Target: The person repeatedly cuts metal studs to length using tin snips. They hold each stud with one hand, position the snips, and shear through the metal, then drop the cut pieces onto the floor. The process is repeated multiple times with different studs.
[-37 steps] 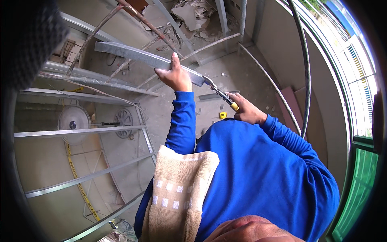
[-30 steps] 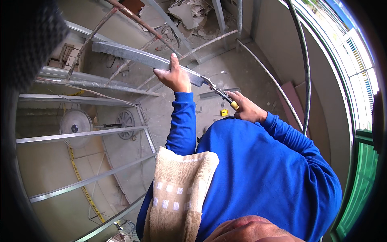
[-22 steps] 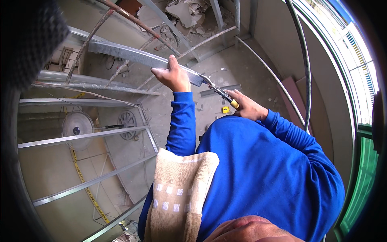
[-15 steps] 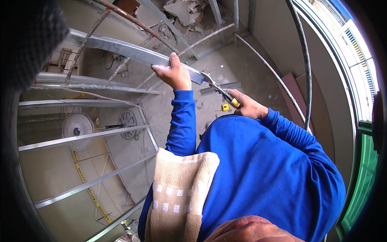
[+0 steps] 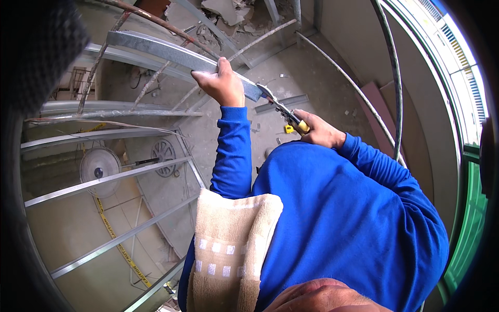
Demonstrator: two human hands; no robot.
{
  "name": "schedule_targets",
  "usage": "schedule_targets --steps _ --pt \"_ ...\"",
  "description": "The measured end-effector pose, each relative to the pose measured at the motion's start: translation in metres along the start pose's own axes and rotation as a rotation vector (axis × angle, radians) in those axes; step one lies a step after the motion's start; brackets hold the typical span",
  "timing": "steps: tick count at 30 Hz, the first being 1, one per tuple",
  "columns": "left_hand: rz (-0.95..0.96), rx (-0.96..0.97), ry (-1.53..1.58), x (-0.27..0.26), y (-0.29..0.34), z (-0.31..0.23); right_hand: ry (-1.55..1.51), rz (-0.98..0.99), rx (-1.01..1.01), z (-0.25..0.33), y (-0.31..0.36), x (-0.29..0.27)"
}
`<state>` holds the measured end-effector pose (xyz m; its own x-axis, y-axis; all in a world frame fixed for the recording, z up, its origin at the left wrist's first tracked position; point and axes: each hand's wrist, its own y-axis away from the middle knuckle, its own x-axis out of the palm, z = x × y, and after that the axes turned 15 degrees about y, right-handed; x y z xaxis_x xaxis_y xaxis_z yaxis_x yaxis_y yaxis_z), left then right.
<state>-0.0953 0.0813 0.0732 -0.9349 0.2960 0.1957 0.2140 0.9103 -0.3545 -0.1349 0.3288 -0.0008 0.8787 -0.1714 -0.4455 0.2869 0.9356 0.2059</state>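
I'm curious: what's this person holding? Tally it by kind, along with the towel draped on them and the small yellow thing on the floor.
Metal channel: 1
Yellow-handled snips: 1
Beige towel: 1
Yellow object, probably a tape measure: 1
Total: 4

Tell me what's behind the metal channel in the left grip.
Past the edges of the metal channel, scaffold bars, a metal rail and concrete floor show. Whatever lies directly behind its solid face or the left grip is covered.
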Motion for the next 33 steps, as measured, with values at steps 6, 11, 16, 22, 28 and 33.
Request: schedule_targets --steps 6,11,16,22,28,33 --pt "0.001 -0.016 -0.05 0.002 -0.004 0.004 -0.046 -0.02 -0.001 0.001 -0.001 0.003" --pt "-0.01 -0.065 -0.04 0.0 -0.005 0.011 -0.021 -0.003 0.009 0.002 0.0 0.0" --pt "-0.06 -0.189 -0.025 -0.002 -0.01 0.023 0.03 -0.067 -0.038 -0.004 -0.008 0.005" --pt "-0.15 -0.248 0.135 0.0 -0.013 0.03 -0.035 -0.085 -0.127 -0.006 -0.007 -0.012" --pt "-0.178 -0.227 0.168 -0.004 -0.022 0.011 -0.044 0.054 -0.123 -0.008 -0.004 -0.058" --pt "-0.251 -0.246 0.36 -0.007 -0.021 -0.006 0.099 -0.116 -0.12 -0.013 -0.008 -0.036"
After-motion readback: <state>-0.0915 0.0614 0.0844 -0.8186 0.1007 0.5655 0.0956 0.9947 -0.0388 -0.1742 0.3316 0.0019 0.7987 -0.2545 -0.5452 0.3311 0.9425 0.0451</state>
